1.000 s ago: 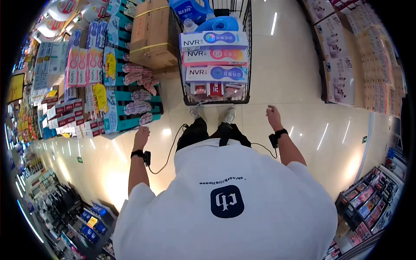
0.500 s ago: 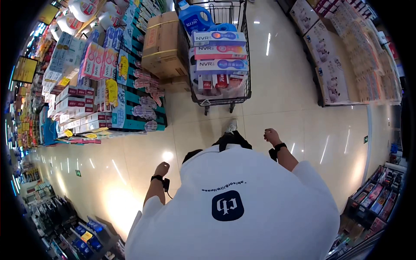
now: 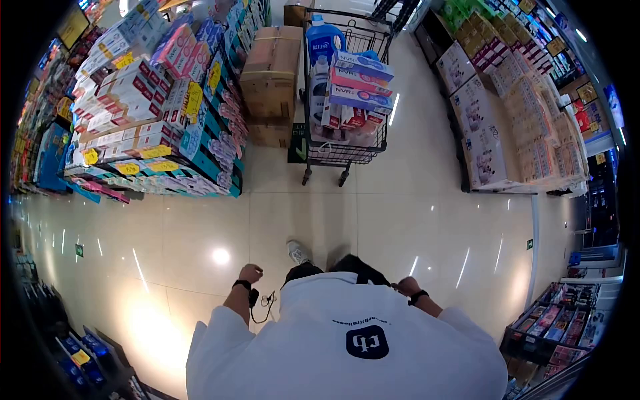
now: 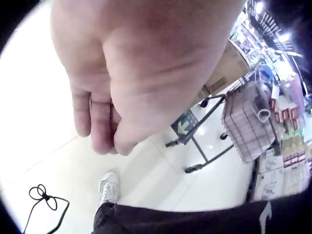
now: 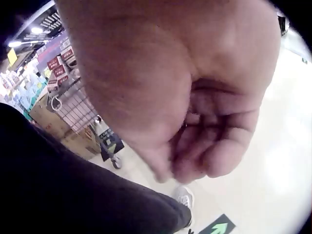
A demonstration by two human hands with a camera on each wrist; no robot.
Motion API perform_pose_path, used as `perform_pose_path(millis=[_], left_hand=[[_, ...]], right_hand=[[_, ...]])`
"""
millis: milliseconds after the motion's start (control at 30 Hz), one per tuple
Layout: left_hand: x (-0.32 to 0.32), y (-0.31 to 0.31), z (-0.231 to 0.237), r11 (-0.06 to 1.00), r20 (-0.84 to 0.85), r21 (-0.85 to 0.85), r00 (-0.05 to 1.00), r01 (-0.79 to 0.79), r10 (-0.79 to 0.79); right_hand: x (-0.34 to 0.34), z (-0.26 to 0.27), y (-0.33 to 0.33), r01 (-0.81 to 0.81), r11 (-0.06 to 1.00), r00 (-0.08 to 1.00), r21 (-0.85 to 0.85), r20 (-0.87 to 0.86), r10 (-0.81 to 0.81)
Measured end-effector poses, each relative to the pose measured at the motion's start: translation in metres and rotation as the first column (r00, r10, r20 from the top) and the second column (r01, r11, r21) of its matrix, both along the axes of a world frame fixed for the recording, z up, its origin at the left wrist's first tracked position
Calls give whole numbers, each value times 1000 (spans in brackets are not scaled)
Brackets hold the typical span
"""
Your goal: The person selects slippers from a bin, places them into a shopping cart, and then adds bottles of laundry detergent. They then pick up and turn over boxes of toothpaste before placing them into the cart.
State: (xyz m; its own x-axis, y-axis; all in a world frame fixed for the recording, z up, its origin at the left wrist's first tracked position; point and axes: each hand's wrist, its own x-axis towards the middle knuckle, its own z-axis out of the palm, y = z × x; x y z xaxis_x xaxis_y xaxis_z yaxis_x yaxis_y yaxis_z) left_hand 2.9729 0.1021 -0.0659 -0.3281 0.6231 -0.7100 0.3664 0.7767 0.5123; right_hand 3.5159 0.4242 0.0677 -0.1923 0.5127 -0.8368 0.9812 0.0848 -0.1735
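My left hand point(image 3: 251, 273) hangs beside my body with nothing in it. In the left wrist view its fingers point(image 4: 101, 129) dangle loosely over the floor. By my other hip is my right hand point(image 3: 405, 287), near the dark trousers point(image 5: 73, 180). The right wrist view shows its fingers point(image 5: 222, 151) loosely curled, holding nothing. Ahead of my feet, out of reach of both hands, stands a black wire shopping cart point(image 3: 340, 155). It carries long NVR toothpaste cartons point(image 3: 363, 99), a blue detergent jug point(image 3: 325, 41) and several small red-and-white boxes point(image 3: 353, 119).
Cardboard boxes point(image 3: 270, 83) are stacked left of the cart, beside a shelf of cartons point(image 3: 133, 100) with yellow price tags. On the right stands a display of packs point(image 3: 493, 127). A black cable point(image 3: 268, 301) hangs near my left wrist. Another person's legs point(image 3: 400, 13) show beyond the cart.
The cart and shelves now lie farther ahead of my body. Both hands have come in closer to my sides, the right one down to the hip. My feet have stepped.
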Motion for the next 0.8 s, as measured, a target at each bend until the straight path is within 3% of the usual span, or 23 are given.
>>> perform_pose_path(millis=[33,67,100,133,167,200,233,267,300,367,400,433,467,500,533,567,600,633,667,767,800], left_hand=[[16,-10,-2,998,-125,9,990,63,-61],[30,-13,4,992,-21,-95,996,81,-83],[42,-15,9,974,82,-195,992,112,-98],[55,-21,15,977,139,-188,987,103,-77],[70,-29,23,978,196,-185,979,98,-61],[83,-36,29,976,242,-216,969,13,40],[95,-41,34,966,285,-248,948,-70,141],[106,-44,36,960,255,-266,955,-82,153],[116,-48,36,962,248,-262,957,-81,148],[127,-56,27,951,160,-295,986,91,-45],[135,-60,25,965,155,-247,987,85,-47],[140,-60,29,961,140,-160,969,225,-204],[148,-66,25,984,78,-39,982,173,-169],[157,-81,22,989,18,76,991,128,-130],[173,-91,41,992,66,109,996,-69,62],[182,-98,59,957,113,142,965,-252,237],[183,-124,47,970,113,171,982,-172,154],[179,-140,30,975,112,205,992,-88,65],[192,-147,64,991,28,122,998,-60,57],[202,-207,39,971,152,17,960,-239,234],[195,-202,36,974,154,34,964,-225,218]], right_hand=[[16,-5,-7,22,1000,1000,-15,6,-22],[60,-44,-12,-46,998,977,48,-208,55],[52,-31,-12,97,995,983,-39,-153,-102],[49,-24,-12,245,964,964,-101,-82,-253],[53,-33,-9,249,964,961,-95,-99,-258],[57,-42,-9,-11,1000,975,25,-221,16],[65,-50,-7,-255,951,907,178,-298,299],[53,-34,-9,239,968,907,-69,-339,-248],[46,-30,-19,242,968,904,-68,-347,-251],[48,-32,-32,532,842,676,-95,-551,-489],[59,-51,-40,502,855,651,-131,-593,-474],[72,-77,-43,466,870,624,-161,-637,-452],[74,-64,-54,370,929,733,-27,-606,-309],[80,-53,-66,370,926,738,-70,-584,-339],[98,-75,-82,453,868,625,-204,-621,-473],[115,-83,-88,-102,975,891,199,-418,179],[165,-172,-101,-458,790,787,408,-228,574],[194,-204,-108,-790,581,589,195,-19,808],[181,-152,-129,-898,429,435,93,52,899],[204,-155,-168,-813,582,581,-4,52,812],[198,-146,-173,-775,632,632,29,44,773]])
